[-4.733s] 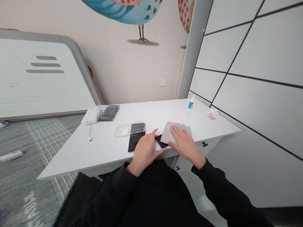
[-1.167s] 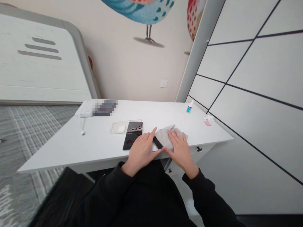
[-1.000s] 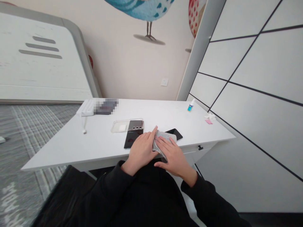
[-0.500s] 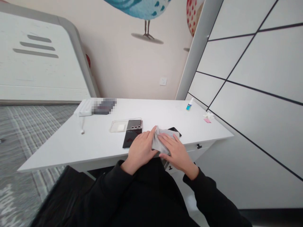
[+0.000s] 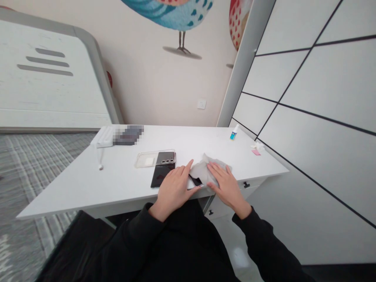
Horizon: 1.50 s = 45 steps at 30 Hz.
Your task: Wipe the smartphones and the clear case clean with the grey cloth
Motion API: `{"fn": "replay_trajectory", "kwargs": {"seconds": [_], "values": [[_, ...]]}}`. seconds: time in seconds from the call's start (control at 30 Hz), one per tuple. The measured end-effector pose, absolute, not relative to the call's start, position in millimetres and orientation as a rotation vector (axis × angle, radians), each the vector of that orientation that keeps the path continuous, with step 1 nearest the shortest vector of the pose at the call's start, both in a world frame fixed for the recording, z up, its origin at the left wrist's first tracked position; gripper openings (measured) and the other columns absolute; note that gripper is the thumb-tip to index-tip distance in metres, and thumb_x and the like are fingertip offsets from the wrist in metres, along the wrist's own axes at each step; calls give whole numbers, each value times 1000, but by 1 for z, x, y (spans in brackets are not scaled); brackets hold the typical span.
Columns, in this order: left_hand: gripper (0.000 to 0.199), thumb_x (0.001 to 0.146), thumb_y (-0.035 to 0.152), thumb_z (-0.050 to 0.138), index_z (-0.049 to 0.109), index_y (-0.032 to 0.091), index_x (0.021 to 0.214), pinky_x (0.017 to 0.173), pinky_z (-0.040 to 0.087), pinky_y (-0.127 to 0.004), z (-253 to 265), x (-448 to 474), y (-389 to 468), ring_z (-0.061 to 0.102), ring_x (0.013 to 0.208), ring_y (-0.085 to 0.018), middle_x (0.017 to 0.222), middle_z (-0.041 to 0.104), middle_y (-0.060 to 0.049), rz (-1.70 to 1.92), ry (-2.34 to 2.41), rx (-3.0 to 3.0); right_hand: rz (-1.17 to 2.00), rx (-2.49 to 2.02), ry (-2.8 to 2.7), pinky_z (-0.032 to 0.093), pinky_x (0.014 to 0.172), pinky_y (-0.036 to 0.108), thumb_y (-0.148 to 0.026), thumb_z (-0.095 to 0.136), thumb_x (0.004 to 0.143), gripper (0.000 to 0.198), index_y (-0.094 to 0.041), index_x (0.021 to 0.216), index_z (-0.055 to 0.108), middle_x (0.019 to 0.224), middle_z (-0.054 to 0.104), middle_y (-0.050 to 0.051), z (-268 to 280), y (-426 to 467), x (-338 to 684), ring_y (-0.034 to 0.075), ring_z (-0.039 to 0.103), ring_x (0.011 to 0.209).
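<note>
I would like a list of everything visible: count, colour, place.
Desk: one, white, in front.
Cloth: one, grey, centre front.
Flat device: one, black, mostly beneath cloth.
Phone: one, black, left of cloth.
Phone case: one, clear, overlapping phone.
Bottle: one, white and blue, back right.
Crumpled item: one, white, right end.
Scrap: one, pink, beside it.
Corded item: one, white, back left.
Pixelated item: one, dark, beside it.
Wall: one, beige, behind.
Socket: one, white, on wall.
Painted birds: two, multicoloured, top.
Slotted panel: one, white, left.
Panelled surface: one, white, right.
Rug: one, grey, left.
Drawer handles: two, black, below desk.
Left hand: one, bare, beside device.
Right hand: one, bare, on cloth.
Sleeves: two, black, below.
</note>
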<state>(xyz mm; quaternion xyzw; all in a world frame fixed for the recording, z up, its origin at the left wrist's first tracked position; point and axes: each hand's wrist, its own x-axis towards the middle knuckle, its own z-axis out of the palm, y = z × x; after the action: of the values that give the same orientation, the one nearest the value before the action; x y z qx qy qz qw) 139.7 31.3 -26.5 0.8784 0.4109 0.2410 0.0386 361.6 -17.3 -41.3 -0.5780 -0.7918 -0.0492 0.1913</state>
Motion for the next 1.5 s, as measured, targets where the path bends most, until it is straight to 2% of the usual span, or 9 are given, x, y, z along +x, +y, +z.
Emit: {"fn": "replay_trajectory", "kwargs": {"seconds": [0.1,0.2,0.33,0.53,0.7,0.9,1.1,1.3,1.5], "values": [[85,93,48,68,29,11,159,103,51,-46,-27,140,31,64,121,-33,128,68,-16,733,1277,2708,-147,-1626,-2222,22,122,73,-77,27,100,92,-10,162,36,164,41,22,-40,-14,356,41,34,155],[77,92,26,64,29,12,159,106,49,-43,-29,139,31,64,120,-30,131,67,-15,720,1279,2734,-79,-1441,-2415,22,130,56,-89,39,88,103,-18,162,37,167,39,12,-42,-23,337,32,33,157],[79,90,22,64,28,12,160,107,47,-42,-30,139,31,63,121,-30,134,65,-16,709,1262,2747,-28,-1370,-2498,22,131,48,-81,33,96,81,-33,161,39,166,43,0,-37,-25,353,22,37,155],[86,93,52,66,29,12,159,104,50,-47,-26,140,29,63,121,-34,132,66,-16,706,1271,2724,-131,-1625,-2281,20,119,79,-71,20,104,85,-11,163,34,165,37,22,-36,-17,382,43,30,156],[79,91,22,61,26,12,160,108,47,-42,-29,139,31,62,123,-30,134,65,-16,719,1244,2755,-65,-1443,-2492,20,131,52,-87,38,90,95,-29,164,33,169,36,4,-37,-25,352,27,31,158],[87,92,50,67,27,13,160,103,50,-46,-28,141,31,63,120,-33,131,66,-16,723,1271,2732,-153,-1670,-2283,18,123,74,-72,21,103,82,-18,164,32,166,39,18,-33,-7,366,40,35,155],[80,89,22,63,27,12,160,106,48,-42,-30,139,32,63,121,-30,133,65,-16,711,1249,2768,-85,-1451,-2486,22,130,54,-87,38,91,94,-28,164,33,169,37,5,-37,-21,346,29,33,157],[84,94,50,64,28,13,160,102,50,-45,-29,140,31,64,118,-33,130,66,-17,737,1270,2757,-142,-1642,-2283,23,123,71,-73,22,103,85,-13,161,38,165,40,19,-34,-12,358,39,34,155],[79,90,24,63,29,12,160,104,48,-41,-30,139,31,63,117,-30,129,65,-15,716,1251,2783,-58,-1444,-2465,19,131,52,-87,32,92,91,-29,161,40,167,41,3,-36,-20,341,26,35,156]]}}
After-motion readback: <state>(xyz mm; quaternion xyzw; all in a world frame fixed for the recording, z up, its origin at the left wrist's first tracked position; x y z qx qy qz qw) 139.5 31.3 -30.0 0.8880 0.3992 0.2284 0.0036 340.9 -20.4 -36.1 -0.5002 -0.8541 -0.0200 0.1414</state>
